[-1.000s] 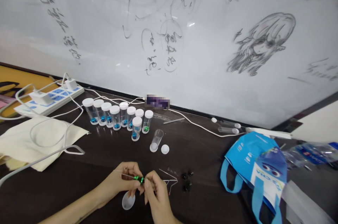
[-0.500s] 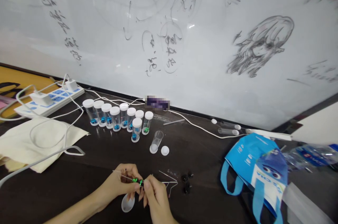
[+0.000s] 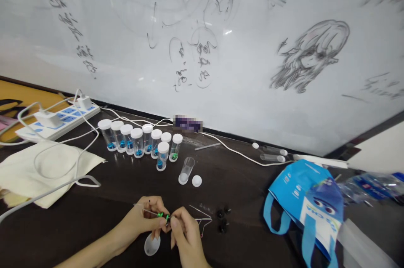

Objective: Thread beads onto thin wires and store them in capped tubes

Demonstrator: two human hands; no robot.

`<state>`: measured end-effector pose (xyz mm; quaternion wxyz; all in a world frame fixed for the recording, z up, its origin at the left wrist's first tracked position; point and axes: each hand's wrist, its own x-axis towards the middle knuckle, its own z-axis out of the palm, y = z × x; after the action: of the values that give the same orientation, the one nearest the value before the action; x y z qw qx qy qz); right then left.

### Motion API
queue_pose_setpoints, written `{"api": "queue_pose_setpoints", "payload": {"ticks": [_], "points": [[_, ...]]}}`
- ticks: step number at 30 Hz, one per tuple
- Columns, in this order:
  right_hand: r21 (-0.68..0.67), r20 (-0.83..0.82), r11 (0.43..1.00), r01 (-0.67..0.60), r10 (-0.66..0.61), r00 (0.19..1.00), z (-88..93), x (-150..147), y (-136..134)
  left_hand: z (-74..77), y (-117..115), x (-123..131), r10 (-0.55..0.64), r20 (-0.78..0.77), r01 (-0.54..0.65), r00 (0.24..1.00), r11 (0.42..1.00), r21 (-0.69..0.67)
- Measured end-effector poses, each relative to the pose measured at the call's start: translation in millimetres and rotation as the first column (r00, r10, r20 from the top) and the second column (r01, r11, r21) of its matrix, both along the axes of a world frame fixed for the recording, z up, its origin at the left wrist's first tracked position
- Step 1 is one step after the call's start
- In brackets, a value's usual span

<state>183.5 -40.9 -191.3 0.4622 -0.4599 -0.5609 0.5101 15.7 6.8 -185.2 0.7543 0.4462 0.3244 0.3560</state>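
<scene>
My left hand [image 3: 148, 216] is closed in a pinch on a small green part with a thin metal rod [image 3: 143, 209] running out to the left. My right hand [image 3: 187, 231] pinches the other end of this piece, where something small and dark shows between the fingertips; its exact kind is hidden. Below my left hand lies a translucent white oval dish [image 3: 152, 245]. Just right of my right hand are several thin bent wires [image 3: 204, 218] and small black parts [image 3: 223, 219].
Several capped clear tubes [image 3: 138, 144] with blue or green pieces stand behind. An uncapped tube [image 3: 187, 170] is beside a white cap [image 3: 197, 181]. A blue bag [image 3: 293, 188] is at right; a power strip [image 3: 66, 118], cables and a cream cloth [image 3: 57, 167] lie at left.
Both hands stay nearly in place. My right hand's fingertips have shifted slightly along the small green part, and the fingers of my left hand have moved a little.
</scene>
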Motion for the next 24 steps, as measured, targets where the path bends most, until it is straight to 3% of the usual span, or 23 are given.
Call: {"api": "queue_pose_setpoints", "payload": {"ticks": [8, 16, 24], "points": [[0.01, 0.069, 0.998, 0.062, -0.063, 0.996, -9.1, 1.4, -0.9, -0.5, 1.0, 0.3, 0.02, 0.002, -0.02, 1.0, 1.0, -0.003], [-0.008, 0.025, 1.0, 0.017, -0.017, 1.0, -1.5, 0.2, 1.0, -5.0, 0.7, -1.2, -0.008, 0.02, 0.007, 1.0, 1.0, 0.009], [-0.007, 0.049, 0.998, 0.065, -0.065, 0.997, -6.8, 1.6, -1.2, -1.9, 3.0, 0.4, 0.014, 0.004, -0.014, 1.0, 1.0, 0.0]]}}
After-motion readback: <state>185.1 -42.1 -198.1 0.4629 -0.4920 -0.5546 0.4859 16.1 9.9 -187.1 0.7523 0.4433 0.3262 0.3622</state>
